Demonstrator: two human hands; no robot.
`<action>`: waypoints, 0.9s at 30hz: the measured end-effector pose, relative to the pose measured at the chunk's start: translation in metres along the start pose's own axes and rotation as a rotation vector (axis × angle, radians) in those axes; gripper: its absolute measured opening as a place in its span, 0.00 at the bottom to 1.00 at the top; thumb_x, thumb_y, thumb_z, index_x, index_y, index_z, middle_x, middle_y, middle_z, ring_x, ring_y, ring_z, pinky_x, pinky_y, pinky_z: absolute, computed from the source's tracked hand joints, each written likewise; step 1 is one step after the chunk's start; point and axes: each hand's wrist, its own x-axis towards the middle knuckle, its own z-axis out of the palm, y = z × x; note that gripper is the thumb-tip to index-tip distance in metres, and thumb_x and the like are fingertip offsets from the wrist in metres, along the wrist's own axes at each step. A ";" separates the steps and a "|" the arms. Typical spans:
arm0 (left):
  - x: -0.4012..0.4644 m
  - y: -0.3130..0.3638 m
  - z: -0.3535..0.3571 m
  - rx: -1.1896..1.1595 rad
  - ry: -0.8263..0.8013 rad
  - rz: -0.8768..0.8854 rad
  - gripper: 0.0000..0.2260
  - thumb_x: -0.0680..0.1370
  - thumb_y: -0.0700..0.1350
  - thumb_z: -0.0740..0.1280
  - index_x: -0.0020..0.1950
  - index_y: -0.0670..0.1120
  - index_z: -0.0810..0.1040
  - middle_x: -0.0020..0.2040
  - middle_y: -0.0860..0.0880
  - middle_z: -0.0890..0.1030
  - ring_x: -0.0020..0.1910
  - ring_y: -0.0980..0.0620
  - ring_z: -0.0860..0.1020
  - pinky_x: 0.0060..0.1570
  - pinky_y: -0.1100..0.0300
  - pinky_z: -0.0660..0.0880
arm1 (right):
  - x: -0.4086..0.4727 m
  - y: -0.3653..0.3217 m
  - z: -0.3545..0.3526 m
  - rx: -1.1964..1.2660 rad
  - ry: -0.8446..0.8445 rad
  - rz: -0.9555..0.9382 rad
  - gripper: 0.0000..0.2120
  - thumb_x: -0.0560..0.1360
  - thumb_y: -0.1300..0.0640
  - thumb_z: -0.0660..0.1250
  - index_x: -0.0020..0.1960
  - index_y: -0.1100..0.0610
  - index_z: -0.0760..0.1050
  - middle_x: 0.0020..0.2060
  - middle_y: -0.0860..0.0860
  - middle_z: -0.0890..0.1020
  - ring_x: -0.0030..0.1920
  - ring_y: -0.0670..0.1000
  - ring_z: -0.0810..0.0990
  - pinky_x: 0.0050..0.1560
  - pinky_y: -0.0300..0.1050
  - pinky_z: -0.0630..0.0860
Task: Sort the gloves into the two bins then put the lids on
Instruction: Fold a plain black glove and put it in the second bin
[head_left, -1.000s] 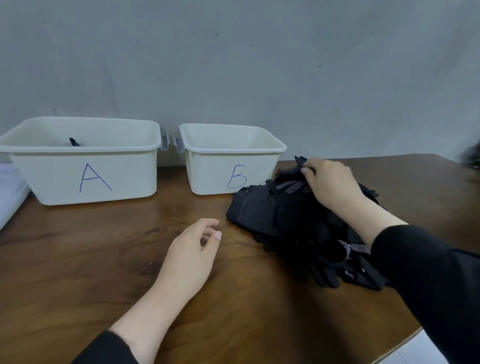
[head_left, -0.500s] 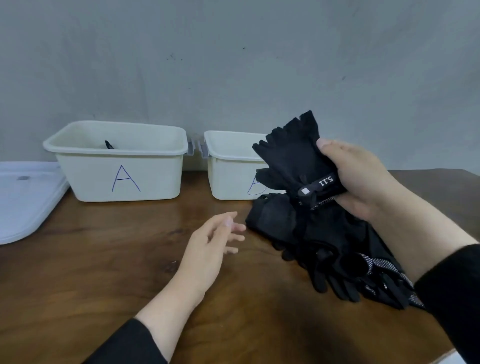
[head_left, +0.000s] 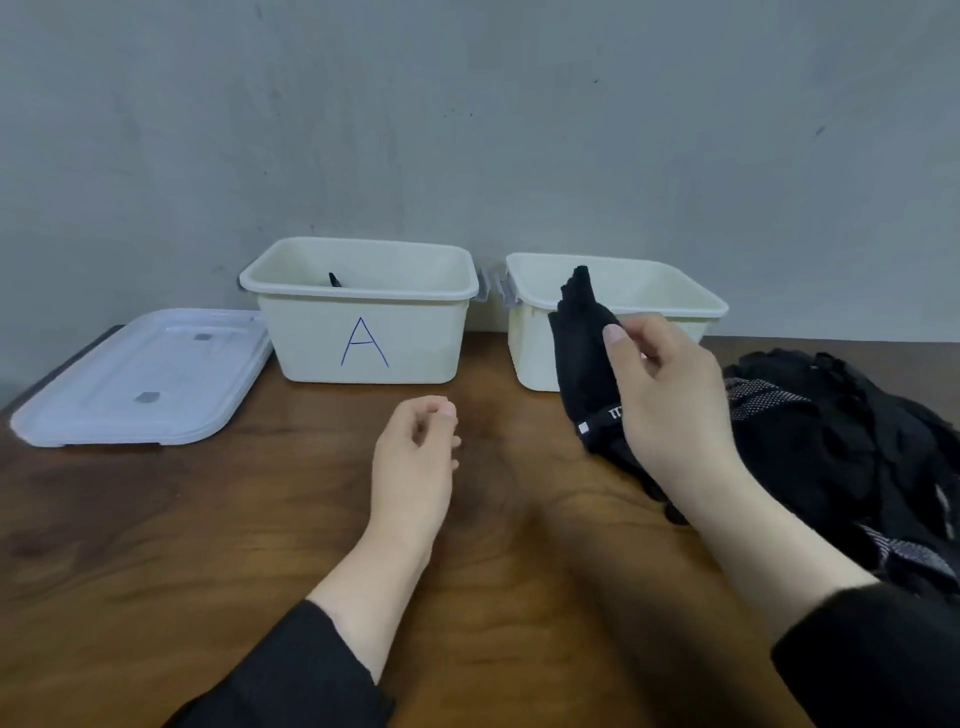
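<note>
My right hand (head_left: 670, 395) grips a black fingerless glove (head_left: 582, 353) with a white-lettered wrist strap, holding it upright in front of the right white bin (head_left: 691, 299), whose letter is hidden by the glove. The bin marked A (head_left: 363, 332) stands to the left, with a small dark tip of something showing inside. A pile of black gloves (head_left: 841, 447) lies on the table at the right. My left hand (head_left: 415, 452) rests on the table in front of bin A, fingers loosely curled, holding nothing.
Translucent white lids (head_left: 140, 379) lie stacked flat at the far left of the wooden table (head_left: 208, 545). A grey wall rises directly behind the bins. The two bins stand close together, their grey latches nearly touching.
My right hand lifted one glove off the pile and carried it left, in front of the right bin. The view swung left, showing more of the lids. My left hand stayed put.
</note>
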 end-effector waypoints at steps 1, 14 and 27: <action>0.005 0.000 -0.007 0.056 0.015 0.051 0.05 0.82 0.50 0.63 0.53 0.57 0.79 0.48 0.56 0.83 0.49 0.56 0.82 0.51 0.54 0.81 | -0.002 0.003 0.010 -0.079 -0.030 -0.023 0.09 0.84 0.49 0.60 0.50 0.47 0.78 0.38 0.46 0.83 0.34 0.43 0.82 0.38 0.37 0.77; 0.013 -0.015 -0.039 0.767 -0.454 0.340 0.12 0.82 0.52 0.63 0.63 0.56 0.78 0.60 0.60 0.76 0.59 0.62 0.73 0.64 0.59 0.70 | -0.068 0.080 0.052 -0.418 -0.490 -0.175 0.15 0.83 0.48 0.61 0.66 0.48 0.78 0.66 0.38 0.75 0.67 0.38 0.72 0.63 0.24 0.59; 0.008 -0.018 -0.027 1.058 -0.675 0.366 0.20 0.80 0.63 0.58 0.73 0.63 0.69 0.77 0.61 0.63 0.77 0.59 0.56 0.77 0.51 0.48 | -0.069 0.086 0.048 -0.361 -0.443 -0.083 0.13 0.84 0.52 0.61 0.63 0.50 0.81 0.60 0.39 0.80 0.60 0.39 0.76 0.60 0.26 0.67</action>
